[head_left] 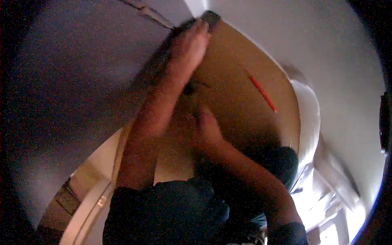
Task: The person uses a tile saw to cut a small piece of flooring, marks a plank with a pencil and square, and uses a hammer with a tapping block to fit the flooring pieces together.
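Reaching up to the far corner of the brown surface (239, 104), left hand (193, 43) had its fingers out straight, side by side, tips at the near side of a dark grey block (212, 18). Motion blur; couldn't tell if it was clamped on the block or just against it. Block sat right in that corner, a stubby shape tilted up to the right; long axis unclear. Right hand (208, 124) was lower down, well apart from the block, over the surface's left half, fingers bent; too dark to tell whether anything was in them. Slim red stick (263, 93) lay near the right edge, long axis slanting from upper left to lower right, roughly along that edge; couldn't tell which end was the point. Surface narrowed toward the far corner. A pale wall (339, 61) bordered its right edge, a dim grey panel (81, 81) its left. Thin rod (157, 18) ran across the panel toward the corner. White cloth (308, 110) hung by the right edge, bright light at lower right, dark-clothed legs (171, 212) at the near edge.
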A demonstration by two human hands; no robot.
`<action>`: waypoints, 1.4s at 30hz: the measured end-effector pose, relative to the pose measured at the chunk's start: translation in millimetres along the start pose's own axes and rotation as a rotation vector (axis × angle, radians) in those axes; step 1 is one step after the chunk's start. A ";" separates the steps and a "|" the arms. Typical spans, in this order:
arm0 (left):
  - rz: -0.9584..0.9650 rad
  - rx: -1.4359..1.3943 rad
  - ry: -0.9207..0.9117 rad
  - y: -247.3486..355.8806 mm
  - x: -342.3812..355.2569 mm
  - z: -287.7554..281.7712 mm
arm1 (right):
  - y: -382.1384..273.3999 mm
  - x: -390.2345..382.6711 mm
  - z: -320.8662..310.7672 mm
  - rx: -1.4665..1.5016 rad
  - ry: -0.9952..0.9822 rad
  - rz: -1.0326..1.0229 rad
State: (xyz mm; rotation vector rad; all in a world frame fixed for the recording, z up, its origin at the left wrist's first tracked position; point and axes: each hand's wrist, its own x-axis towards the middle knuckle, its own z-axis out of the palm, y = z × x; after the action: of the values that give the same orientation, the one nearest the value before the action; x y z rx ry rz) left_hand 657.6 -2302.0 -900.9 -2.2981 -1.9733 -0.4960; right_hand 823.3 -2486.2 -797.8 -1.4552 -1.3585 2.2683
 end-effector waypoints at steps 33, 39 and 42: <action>-0.373 -0.532 -0.386 70.7 -109.6 -19.6 | 106.8 -18.9 -96.6 -0.514 0.326 -0.008; -0.280 -0.299 -0.139 34.7 -46.7 -24.9 | 110.2 -10.5 -94.7 -0.664 0.482 -0.361; -0.278 -0.269 -0.197 22.6 -14.0 -55.2 | 124.6 -15.4 -98.8 -0.781 0.539 -0.479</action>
State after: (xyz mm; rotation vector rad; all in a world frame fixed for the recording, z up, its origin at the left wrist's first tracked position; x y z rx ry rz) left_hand 667.0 -2333.7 -849.4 -2.3072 -2.4804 -0.6096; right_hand 950.6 -2507.0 -892.1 -1.5080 -2.1725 0.9760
